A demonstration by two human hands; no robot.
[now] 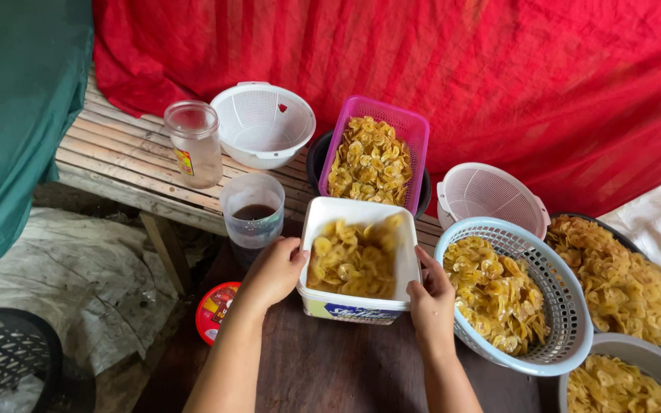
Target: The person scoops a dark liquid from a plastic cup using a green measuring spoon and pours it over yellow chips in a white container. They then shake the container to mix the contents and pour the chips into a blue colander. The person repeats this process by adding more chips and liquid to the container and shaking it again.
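— Hands? Where are they?

— Left hand (pixel 273 269) and right hand (pixel 430 297) each press a side of the white tub (pixel 355 306) of yellow chips (pixel 353 260), grip clenched on it from both sides. Tub sits mid tabletop (pixel 323 367), near the front edge.

— Around it?

— Blue basket (pixel 556 336) of chips touching on the right; plastic cup (pixel 252 214) of dark liquid just left; pink basket (pixel 411 126) behind.
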